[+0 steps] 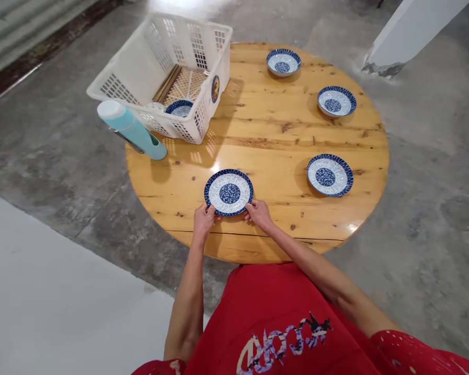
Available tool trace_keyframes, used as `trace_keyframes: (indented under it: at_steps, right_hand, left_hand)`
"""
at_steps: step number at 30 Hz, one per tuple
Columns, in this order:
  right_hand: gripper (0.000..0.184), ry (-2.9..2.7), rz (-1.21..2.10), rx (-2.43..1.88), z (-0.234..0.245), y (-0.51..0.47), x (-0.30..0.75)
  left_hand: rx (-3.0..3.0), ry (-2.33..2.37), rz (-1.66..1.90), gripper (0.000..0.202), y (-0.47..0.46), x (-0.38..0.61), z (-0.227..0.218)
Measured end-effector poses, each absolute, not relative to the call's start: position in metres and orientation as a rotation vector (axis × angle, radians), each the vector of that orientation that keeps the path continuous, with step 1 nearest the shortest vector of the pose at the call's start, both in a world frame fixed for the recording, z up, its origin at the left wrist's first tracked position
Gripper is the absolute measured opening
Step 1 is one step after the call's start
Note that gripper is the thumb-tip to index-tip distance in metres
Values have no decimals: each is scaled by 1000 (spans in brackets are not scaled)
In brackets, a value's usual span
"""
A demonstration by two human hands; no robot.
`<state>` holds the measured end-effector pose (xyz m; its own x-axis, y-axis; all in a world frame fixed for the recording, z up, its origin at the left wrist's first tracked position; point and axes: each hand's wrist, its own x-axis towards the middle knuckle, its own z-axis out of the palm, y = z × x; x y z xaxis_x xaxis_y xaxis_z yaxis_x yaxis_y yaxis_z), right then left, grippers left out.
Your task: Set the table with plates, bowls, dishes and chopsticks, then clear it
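Note:
A blue-and-white plate [230,194] with a dark blue rim is at the near side of the round wooden table. My left hand [204,219] pinches its lower left rim, thumb on top. On the lower right rim, my right hand [259,214] grips it the same way. Whether the plate's underside touches the table I cannot tell. Three similar blue-and-white dishes stand along the right side: a near one [330,176], a middle one [336,101] and a far one [283,62].
A white plastic basket [213,117] stands at the table's back left, holding wooden sticks [167,83] and a blue-rimmed dish [180,108]. Beside it is a light-blue bottle [135,133] with a white lid. A white pillar [414,36] rises beyond the table [266,140].

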<state>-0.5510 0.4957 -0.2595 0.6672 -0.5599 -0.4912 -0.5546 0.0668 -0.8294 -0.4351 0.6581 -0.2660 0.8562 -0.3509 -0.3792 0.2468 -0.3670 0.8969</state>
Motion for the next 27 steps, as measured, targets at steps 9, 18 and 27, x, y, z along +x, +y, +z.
trace_keyframes:
  at_steps: [9,18,27]
  right_hand:
    - [22,944,11,-1617,-257,500,-551]
    - [25,935,20,-1661,-252,504,-555]
    - [24,895,1,-1577,-268,509,-558]
  left_hand:
    - [1886,-84,-659,20,660,-428,-264]
    - [1869,-82,-666,20,659,-426,-262]
    - [1882,-108,-620,18,660,-427,-261]
